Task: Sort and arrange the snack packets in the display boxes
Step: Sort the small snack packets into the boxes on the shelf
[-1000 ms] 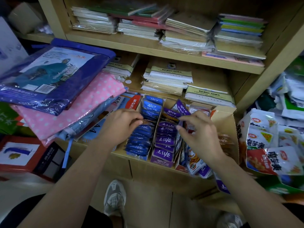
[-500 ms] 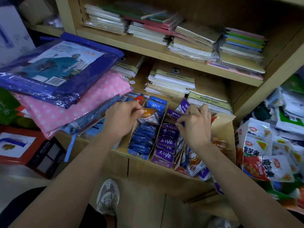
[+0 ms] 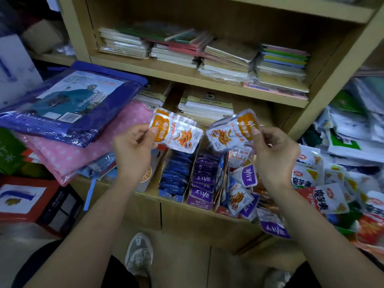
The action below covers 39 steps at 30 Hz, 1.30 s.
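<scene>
half a second ago both hands were down among the display boxes. now the left hand pinches one orange packet by its orange end, and the right hand pinches a second orange packet the same way, thumb on top. both packets are raised clear above the boxes, near each other but apart. the left one came out of the blue row; the right hand was working at the purple row. judging by this, two strays are out and those rows now read as one colour each, so the packets need a box of their own kind, probably the third box near the front edge of the ledge.

the raised packets cover the back ends of both rows, so further strays there cannot be ruled out. the third box is buried under loose mixed packets and its walls barely show. the pile past the ledge's right end is blurred.
</scene>
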{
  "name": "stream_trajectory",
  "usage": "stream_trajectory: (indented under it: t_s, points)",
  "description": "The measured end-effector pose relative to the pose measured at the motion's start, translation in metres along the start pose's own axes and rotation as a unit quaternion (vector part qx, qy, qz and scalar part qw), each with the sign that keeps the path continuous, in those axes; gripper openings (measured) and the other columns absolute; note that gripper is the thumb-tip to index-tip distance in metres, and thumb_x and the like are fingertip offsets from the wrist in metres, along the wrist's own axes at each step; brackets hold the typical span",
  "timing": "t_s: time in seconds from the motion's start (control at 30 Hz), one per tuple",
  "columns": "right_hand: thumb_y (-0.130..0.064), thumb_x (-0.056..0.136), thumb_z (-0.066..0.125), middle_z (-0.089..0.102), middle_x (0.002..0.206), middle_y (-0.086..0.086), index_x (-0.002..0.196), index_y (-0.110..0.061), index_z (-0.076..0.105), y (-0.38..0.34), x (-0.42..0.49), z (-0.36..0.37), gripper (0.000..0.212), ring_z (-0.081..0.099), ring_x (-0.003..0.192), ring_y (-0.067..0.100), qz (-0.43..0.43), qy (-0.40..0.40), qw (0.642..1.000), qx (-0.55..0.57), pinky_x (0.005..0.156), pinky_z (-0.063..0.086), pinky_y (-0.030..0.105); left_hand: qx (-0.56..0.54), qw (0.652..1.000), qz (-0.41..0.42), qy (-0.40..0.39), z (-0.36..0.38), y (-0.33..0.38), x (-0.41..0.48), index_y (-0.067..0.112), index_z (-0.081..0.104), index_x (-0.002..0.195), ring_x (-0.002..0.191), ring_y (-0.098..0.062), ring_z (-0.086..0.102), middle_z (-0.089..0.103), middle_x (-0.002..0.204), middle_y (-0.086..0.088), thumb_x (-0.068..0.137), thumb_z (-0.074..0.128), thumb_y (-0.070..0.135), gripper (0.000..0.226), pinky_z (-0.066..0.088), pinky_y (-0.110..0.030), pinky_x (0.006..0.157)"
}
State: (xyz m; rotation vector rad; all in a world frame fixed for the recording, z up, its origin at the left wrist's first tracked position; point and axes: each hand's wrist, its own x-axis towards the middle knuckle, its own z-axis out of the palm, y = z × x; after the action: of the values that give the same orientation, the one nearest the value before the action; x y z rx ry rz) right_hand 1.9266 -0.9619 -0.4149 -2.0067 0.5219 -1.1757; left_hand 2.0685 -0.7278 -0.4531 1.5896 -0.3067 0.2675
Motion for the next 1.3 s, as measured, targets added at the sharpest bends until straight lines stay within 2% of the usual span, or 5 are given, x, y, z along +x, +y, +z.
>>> stream_trajectory:
  t_s: [0.23,0.53,0.87,1.13,1.3]
  points:
    - [-0.04,0.096,0.064,0.07,0.069,0.001,0.08,-0.029,0.067,0.03,-0.012,-0.049,0.019,0.068,0.064,0.026,0.064,0.084,0.994,0.008,0.064,0.057,0.051,-0.136,0.984,-0.103,0.055,0.027,0.018,-0.01,0.016,0.071,0.085,0.064,-0.003,0.067,0.072,0.066,0.01,0.096,0.069,0.015,0.011,0.057,-0.019,0.065]
    - [-0.044,0.099,0.06,0.066,0.057,0.003,0.076,-0.008,0.067,0.069,-0.014,-0.116,0.043,0.065,0.049,0.017,0.103,0.177,0.978,-0.028,0.057,0.057,0.044,-0.111,0.989,-0.093,-0.031,0.098,0.037,-0.05,0.015,0.068,0.074,0.051,-0.007,0.061,0.064,0.054,0.008,0.094,0.072,0.022,0.022,0.055,-0.021,0.059]
    - [-0.041,0.099,0.061,0.066,0.056,-0.003,0.068,-0.017,0.066,0.09,-0.026,-0.148,0.039,0.067,0.053,0.019,0.108,0.166,0.978,-0.069,0.059,0.057,0.05,0.043,0.989,0.115,-0.084,0.177,0.037,-0.108,0.011,0.073,0.073,0.057,-0.008,0.069,0.069,0.06,0.006,0.093,0.072,0.031,0.029,0.058,-0.036,0.058]
    - [-0.032,0.099,0.063,0.064,0.057,-0.007,0.073,-0.013,0.069,0.087,-0.03,-0.139,0.033,0.065,0.052,0.009,0.064,0.148,0.985,-0.062,0.053,0.054,0.032,0.173,0.922,0.344,-0.041,0.205,0.023,-0.098,0.007,0.068,0.066,0.049,-0.01,0.059,0.065,0.057,0.001,0.092,0.076,0.022,0.031,0.045,-0.026,0.045]
    - [-0.024,0.098,0.065,0.064,0.061,-0.003,0.075,-0.009,0.069,0.096,-0.03,-0.116,0.028,0.056,0.049,0.01,-0.048,0.061,0.981,-0.177,0.047,0.046,0.021,0.29,0.912,0.237,-0.165,0.209,0.022,-0.096,0.024,0.056,0.056,0.044,-0.008,0.049,0.052,0.049,0.013,0.088,0.076,0.03,0.038,0.056,-0.034,0.056]
